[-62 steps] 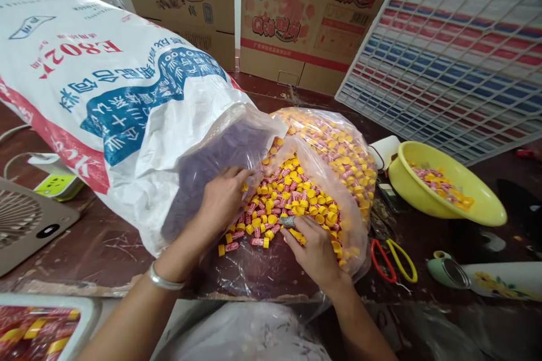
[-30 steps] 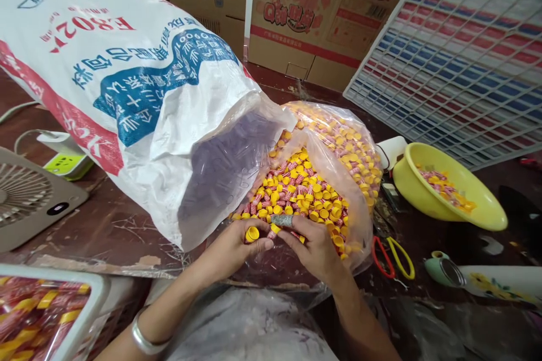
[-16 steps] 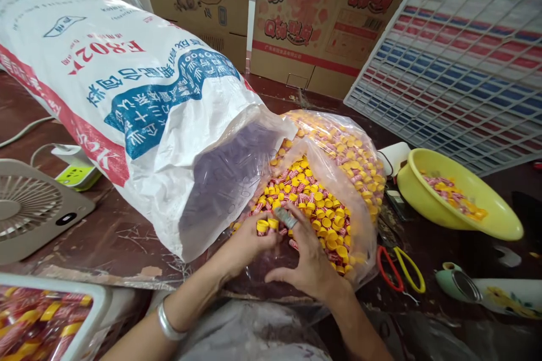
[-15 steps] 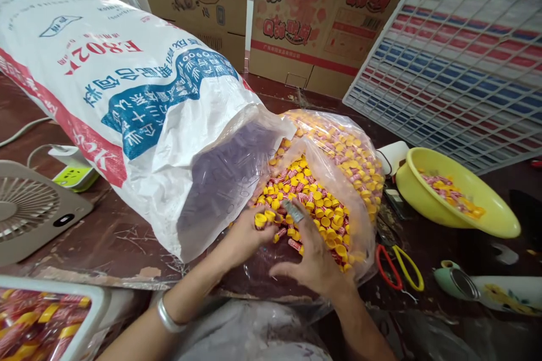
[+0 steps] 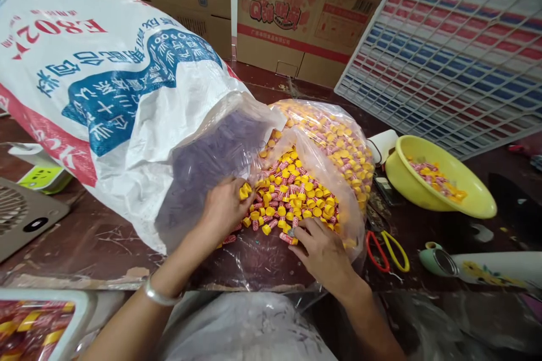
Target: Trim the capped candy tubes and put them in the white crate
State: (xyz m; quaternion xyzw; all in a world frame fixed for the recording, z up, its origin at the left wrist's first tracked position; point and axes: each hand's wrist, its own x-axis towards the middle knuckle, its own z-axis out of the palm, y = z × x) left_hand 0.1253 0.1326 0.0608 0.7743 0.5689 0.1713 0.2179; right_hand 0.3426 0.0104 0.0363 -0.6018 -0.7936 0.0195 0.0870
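Note:
My left hand point(image 5: 226, 206) is closed around a few small yellow-capped pieces point(image 5: 244, 190), at the mouth of a white woven sack point(image 5: 148, 192) with a clear liner. Beside it lies a heap of small red-and-white patterned tubes with yellow caps point(image 5: 292, 192), spilling from a clear plastic bag point(image 5: 351, 141). At the near edge of the heap, my right hand point(image 5: 326, 251) has its thumb and fingers closed on one yellow-capped tube point(image 5: 288, 238). Something grey is wrapped round a right fingertip.
A yellow bowl point(image 5: 478, 194) with more pieces, scissors point(image 5: 392, 254) and a green-and-white floral object point(image 5: 486, 271) are at the right. Cardboard boxes point(image 5: 313, 34) and a white wire grid point(image 5: 423, 67) stand behind. A fan point(image 5: 25, 220) and a white tub point(image 5: 82, 299) are at the left.
My left hand has moved left and up toward the sack's mouth. My right hand has drawn back to the heap's near edge and closed on a tube. The whole view has shifted slightly.

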